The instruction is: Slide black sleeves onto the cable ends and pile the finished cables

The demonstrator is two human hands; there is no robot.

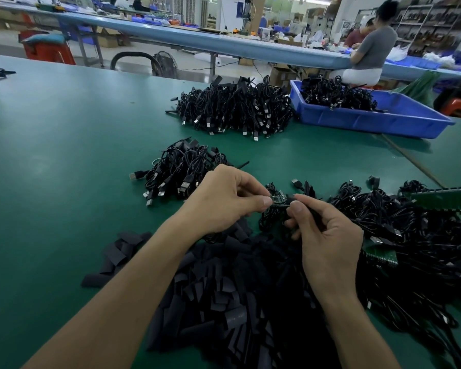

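We are in the middle of the sleeving step. Our left hand (224,198) pinches the small dark circuit-board end of a thin black cable (278,200) between thumb and forefinger. Our right hand (328,235) pinches a short flat black sleeve (295,197) whose mouth meets that end, both raised just above the matte green surface (64,155). The two hands are close together, fingertips nearly touching. The sleeve seems barely started on the end, though it is too dark there for us to be sure. Next we need to hold the end steady and level while the right hand draws the sleeve along it without buckling. Then we drop the cable on the small pile of coiled black cables (181,171) just beyond the left hand. The loose heap of flat black sleeves (237,288) lies under our wrists, and a tangled heap of black cables (399,219) lies to the right.
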